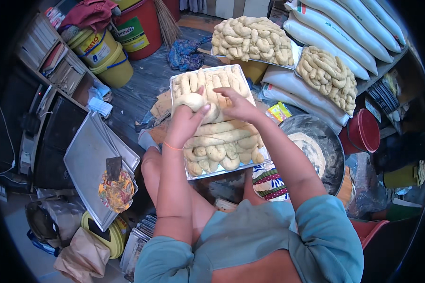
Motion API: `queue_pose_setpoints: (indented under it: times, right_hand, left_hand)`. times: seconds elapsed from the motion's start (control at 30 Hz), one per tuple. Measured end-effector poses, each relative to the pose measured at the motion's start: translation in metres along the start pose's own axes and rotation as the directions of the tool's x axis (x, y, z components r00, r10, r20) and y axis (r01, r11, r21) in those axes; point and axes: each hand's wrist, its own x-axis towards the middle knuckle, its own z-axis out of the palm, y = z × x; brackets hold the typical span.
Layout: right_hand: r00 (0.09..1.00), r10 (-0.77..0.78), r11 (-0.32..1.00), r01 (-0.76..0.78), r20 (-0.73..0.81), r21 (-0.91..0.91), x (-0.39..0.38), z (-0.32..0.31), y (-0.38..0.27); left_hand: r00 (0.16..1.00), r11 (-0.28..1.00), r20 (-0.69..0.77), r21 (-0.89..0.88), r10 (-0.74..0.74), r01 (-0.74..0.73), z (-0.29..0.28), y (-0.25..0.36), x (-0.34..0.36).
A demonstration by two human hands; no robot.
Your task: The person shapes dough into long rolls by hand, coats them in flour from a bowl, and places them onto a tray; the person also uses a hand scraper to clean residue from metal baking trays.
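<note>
One dough lump (191, 100) inside the left grip (186, 120), above the tray (265, 156).

I count two hands of mine, left hand (191, 115) and right hand (238, 106), and one smooth dough lump (190, 100) between them at the centre. I make out three dough-laden trays: one central tray (229, 170), plus two dough heaps (252, 40) at upper right. Upper left I see two yellow buckets (93, 47), one labelled red bucket (139, 19) and one broom (167, 21); at left, one dark scraper (114, 169) and at least two bare trays (87, 155); at right, one black basin (333, 148), one yellow packet (279, 112) and at least five white sacks (335, 37)
</note>
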Motion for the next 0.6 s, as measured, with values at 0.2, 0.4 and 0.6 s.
queue_pose_setpoints:
  times: [0.2,0.4,0.6]
  right_hand:
    - [0.965,-0.126,0.992,0.125,0.230,0.017,0.038,0.040,-0.016]
    - [0.978,0.079,0.906,0.011,-0.193,0.424,0.061,0.030,-0.003]
    - [0.947,0.265,0.963,-0.251,-0.182,0.095,0.030,-0.016,0.047]
  left_hand:
    - [0.973,0.921,-0.118,-0.318,0.196,-0.224,-0.007,0.001,-0.006]
    - [0.976,0.959,-0.201,-0.249,0.086,-0.136,-0.035,-0.029,-0.004]
    - [0.979,0.889,-0.109,-0.444,-0.174,0.109,-0.053,-0.058,-0.003]
